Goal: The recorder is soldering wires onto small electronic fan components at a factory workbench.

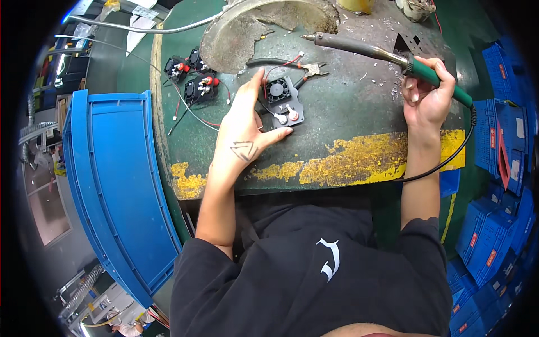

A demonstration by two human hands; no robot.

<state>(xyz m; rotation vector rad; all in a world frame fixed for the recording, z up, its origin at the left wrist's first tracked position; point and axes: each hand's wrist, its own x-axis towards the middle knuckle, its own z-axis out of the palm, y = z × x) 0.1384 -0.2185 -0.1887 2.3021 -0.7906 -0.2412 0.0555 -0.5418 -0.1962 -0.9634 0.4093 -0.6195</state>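
My left hand lies at the left side of a small grey plate that carries a black cooling fan and two ring-shaped metal terminals. Its thumb and forefinger are spread; the thumb tip is at the plate's near edge, and the other fingers are mostly hidden. My right hand grips the green handle of a soldering iron, whose tip points left above the bench. Just beyond the fan plate lies a pair of cutting pliers with dark and orange handles. A thin red wire runs beside them.
Several black fan units with red caps and loose wires lie at the left. A crusted grey metal dish is at the back. The iron's black cable loops by my right forearm. Blue crates stand right, a large blue bin left.
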